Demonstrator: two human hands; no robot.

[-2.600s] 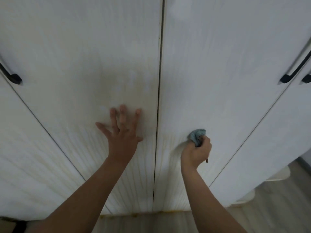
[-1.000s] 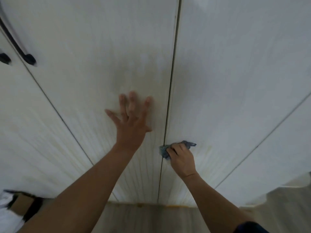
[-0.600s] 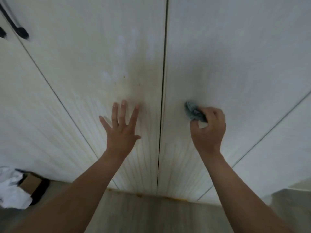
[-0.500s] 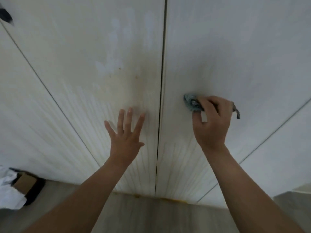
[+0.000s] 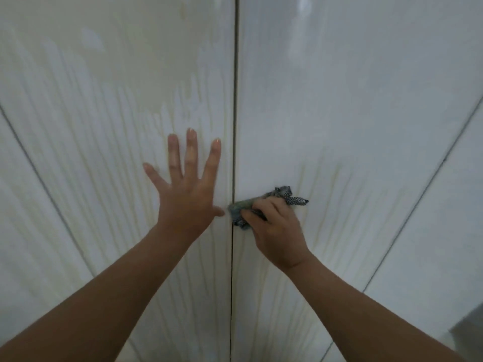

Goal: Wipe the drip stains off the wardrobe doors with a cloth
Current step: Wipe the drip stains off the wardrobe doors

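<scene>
Two white wardrobe doors meet at a dark vertical gap (image 5: 234, 126). Yellowish drip stains (image 5: 324, 226) streak down the right door (image 5: 352, 113), and more run down the left door (image 5: 104, 113). My left hand (image 5: 187, 189) presses flat on the left door with fingers spread, just left of the gap. My right hand (image 5: 274, 226) grips a bunched grey-blue cloth (image 5: 244, 206) and holds it against the right door at its inner edge, close to my left thumb.
Further door panels (image 5: 449, 244) angle away at the right, and another panel (image 5: 18, 218) does so at the left. A sliver of grey floor (image 5: 470, 333) shows at the lower right corner.
My right hand has carried the cloth down and left to the gap between the doors. The view has moved closer to the doors, and the things on the floor at the left have left the frame.
</scene>
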